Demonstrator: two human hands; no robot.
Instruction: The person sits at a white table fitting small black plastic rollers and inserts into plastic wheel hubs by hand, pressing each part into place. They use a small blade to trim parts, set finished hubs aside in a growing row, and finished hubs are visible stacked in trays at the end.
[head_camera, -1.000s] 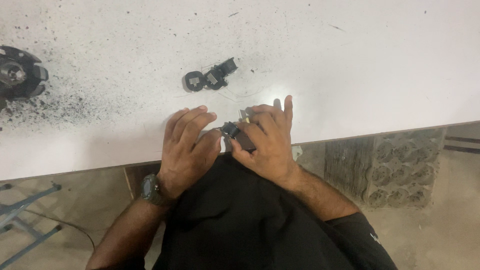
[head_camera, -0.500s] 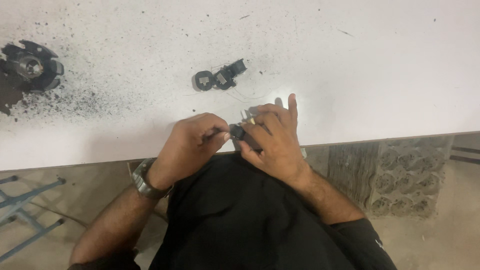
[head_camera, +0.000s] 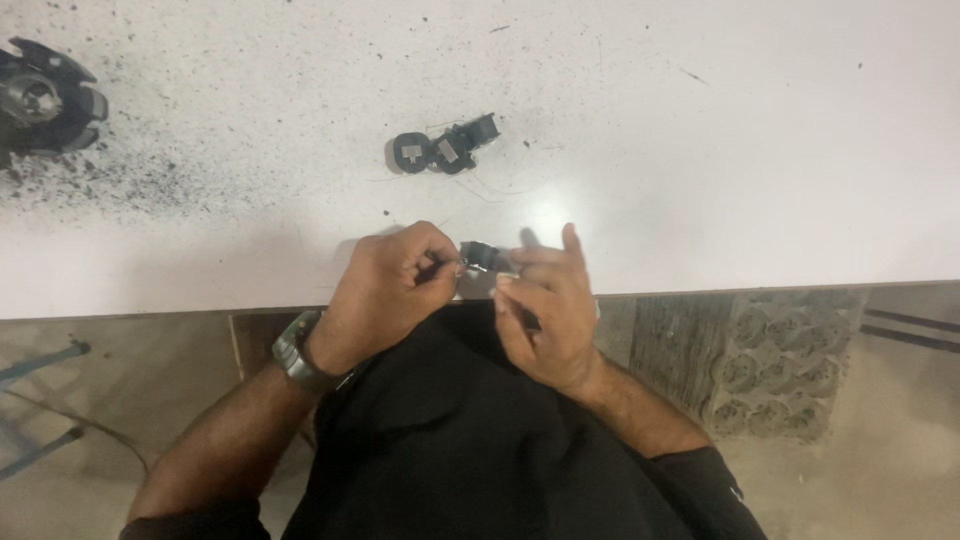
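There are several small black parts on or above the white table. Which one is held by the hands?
The small black part near the table's front edge, pinched between the left hand and right hand. The black pair farther back and the larger round piece lie untouched.

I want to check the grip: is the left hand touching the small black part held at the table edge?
Touching. The head view shows the left hand fingertips pinching the small black part at its left end.
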